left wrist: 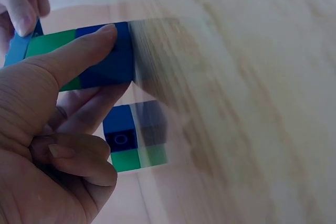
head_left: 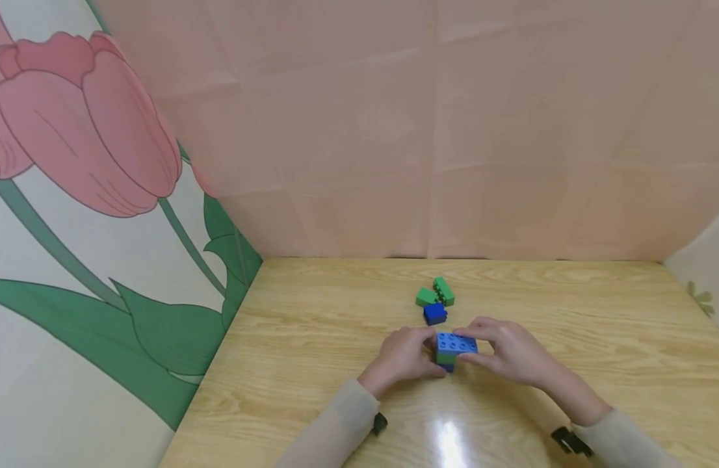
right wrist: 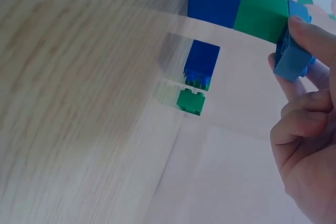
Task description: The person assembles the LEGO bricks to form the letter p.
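Note:
A short stack of toy building bricks stands on the wooden table between both hands. At its bottom is a dark blue brick (right wrist: 216,2), with a green brick (right wrist: 261,14) above it and a lighter blue studded brick (head_left: 453,342) on top. The light blue brick juts out past the green one toward the right. My left hand (head_left: 403,356) grips the lower part, its thumb lying across the dark blue brick in the left wrist view. With thumb and fingers, my right hand (head_left: 511,350) pinches the overhanging end of the light blue brick.
Behind the stack lie a loose dark blue brick (head_left: 435,314) and two green ones, a left green brick (head_left: 426,298) and a right green brick (head_left: 444,291). A pink backdrop (head_left: 430,162) rises at the table's far edge; a tulip-patterned panel (head_left: 90,130) borders the left.

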`<state>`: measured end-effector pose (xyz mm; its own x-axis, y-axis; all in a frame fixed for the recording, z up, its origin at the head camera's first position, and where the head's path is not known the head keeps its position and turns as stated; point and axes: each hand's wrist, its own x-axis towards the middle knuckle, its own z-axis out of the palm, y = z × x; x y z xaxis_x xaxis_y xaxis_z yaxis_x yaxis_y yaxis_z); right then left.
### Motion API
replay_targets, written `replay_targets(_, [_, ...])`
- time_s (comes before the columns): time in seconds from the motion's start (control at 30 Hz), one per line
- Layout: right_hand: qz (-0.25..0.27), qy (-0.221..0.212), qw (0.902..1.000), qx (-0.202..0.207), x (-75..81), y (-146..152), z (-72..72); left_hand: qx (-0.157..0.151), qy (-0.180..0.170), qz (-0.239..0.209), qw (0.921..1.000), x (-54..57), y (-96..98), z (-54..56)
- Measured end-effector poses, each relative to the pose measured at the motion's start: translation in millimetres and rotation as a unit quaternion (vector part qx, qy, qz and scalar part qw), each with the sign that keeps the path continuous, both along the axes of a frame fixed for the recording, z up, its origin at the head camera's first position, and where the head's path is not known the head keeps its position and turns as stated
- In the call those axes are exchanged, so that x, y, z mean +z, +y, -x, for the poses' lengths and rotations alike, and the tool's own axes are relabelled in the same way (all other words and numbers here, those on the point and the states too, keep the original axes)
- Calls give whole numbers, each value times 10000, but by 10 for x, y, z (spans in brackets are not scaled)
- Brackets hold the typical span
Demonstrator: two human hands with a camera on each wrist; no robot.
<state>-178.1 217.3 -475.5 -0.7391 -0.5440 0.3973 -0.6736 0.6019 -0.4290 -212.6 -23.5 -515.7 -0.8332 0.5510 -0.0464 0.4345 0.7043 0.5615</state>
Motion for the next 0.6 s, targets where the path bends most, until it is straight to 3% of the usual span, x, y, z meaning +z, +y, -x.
replay_targets(0.2, [-101,-143,9998,-64,-5,13,15,120,-25,4,9999,3,8,-38])
replay_targets(0.6, [251,-578,9980,-49,-19,21,16,187,-36,107,9998,18,20,-67])
